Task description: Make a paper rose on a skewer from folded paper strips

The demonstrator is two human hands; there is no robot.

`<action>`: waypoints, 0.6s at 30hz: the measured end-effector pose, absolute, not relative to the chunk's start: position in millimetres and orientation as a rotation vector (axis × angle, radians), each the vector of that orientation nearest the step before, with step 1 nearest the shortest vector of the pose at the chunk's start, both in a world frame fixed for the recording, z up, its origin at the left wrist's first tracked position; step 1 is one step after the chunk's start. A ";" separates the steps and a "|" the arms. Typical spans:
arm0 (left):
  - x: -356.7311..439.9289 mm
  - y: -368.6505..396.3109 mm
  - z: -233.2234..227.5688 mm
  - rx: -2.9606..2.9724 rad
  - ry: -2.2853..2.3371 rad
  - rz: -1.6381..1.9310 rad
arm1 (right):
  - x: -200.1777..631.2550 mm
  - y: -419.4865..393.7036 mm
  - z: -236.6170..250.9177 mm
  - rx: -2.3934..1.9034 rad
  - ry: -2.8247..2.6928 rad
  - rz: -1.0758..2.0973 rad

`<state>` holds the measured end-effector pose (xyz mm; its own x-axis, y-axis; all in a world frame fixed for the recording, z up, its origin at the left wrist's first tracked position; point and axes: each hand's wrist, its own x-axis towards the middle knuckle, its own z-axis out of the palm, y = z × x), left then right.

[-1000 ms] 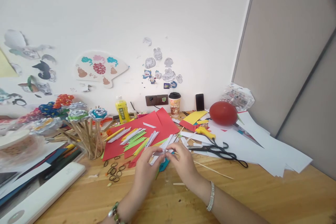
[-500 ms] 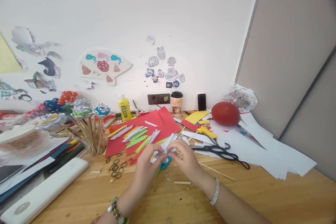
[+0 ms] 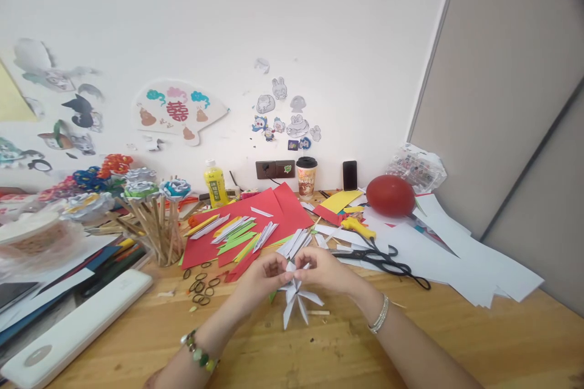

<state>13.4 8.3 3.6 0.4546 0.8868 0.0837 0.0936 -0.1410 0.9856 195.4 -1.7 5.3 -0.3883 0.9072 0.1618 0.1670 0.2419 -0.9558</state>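
Between both hands is a white folded-paper flower (image 3: pixel 297 299) with pointed petals that spread downward over the table. My left hand (image 3: pixel 265 276) is closed, pinching its upper left part with thumb and fingertips. From the other side my right hand (image 3: pixel 323 270) pinches the top of it, fingers closed. The fingertips of the two hands nearly meet. Just beyond them lies a bundle of folded white paper strips (image 3: pixel 294 243). More white, yellow and green folded strips (image 3: pixel 237 236) rest on red paper sheets (image 3: pixel 285 209) behind my left hand.
Black scissors (image 3: pixel 383 261) and a yellow glue gun (image 3: pixel 358 228) lie to the right, by white paper sheets (image 3: pixel 483 261) and a red balloon (image 3: pixel 390 196). Rubber bands (image 3: pixel 201 289), wooden sticks with paper flowers (image 3: pixel 159 231) and a long white device (image 3: pixel 77 328) are left. A lidded cup (image 3: pixel 306 179) stands behind.
The paper flower has turned, and its petals now hang below my hands toward me. My fingers have shifted their pinch to its upper part.
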 end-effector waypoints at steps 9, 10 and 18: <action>11.8 22.1 -19.5 1.676 0.993 0.794 | 187.6 1.5 -9.9 -1.215 -1.653 1.140; 11.5 22.6 -19.6 1.684 0.996 0.777 | 187.2 2.0 -10.4 -1.217 -1.650 1.136; 9.0 21.8 -18.5 1.722 1.089 0.743 | 181.8 3.4 -12.3 -1.294 -1.726 0.969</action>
<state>9.0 21.8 -18.5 0.4226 0.9063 0.0107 0.3398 -0.1694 0.9251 181.8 3.4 -12.3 -0.2003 0.9714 0.1278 0.3970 0.1998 -0.8958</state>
